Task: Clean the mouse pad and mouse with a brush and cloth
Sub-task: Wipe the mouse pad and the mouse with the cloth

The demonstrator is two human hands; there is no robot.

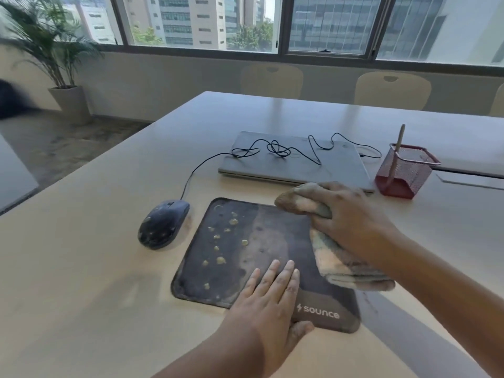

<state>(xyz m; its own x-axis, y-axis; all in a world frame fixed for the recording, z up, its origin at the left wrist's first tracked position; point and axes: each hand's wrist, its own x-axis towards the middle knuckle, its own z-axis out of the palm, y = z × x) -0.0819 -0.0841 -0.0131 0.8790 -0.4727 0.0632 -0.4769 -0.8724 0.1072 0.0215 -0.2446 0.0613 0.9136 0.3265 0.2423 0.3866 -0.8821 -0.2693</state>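
On the near part of a pale wooden table (81,268): one dark mouse pad (245,257), lying flat, white "sounce" lettering at its near right corner. Surface soiled: yellowish blobs scattered over the left half, a brownish smear down the middle.

Left hand (268,304): palm down on the pad's near edge, fingers straight and pressed close together, thumb at the pad's front border.

Right hand (351,216): over the pad's far right corner, fingers curled round a bunched, stained cloth (341,257); loose end of the cloth trails back along the pad's right edge under the wrist.

Mouse (163,223): dark, spotted with grime, on the table just beside the pad's left edge. Its black cable (275,150) runs back and coils over a closed grey laptop (294,162) behind the pad.

Red mesh holder (403,170): right of the laptop, one pale brush handle (398,143) standing tilted inside.

Beyond: chairs (392,90), windows (272,23), potted plant (54,50) at far left.
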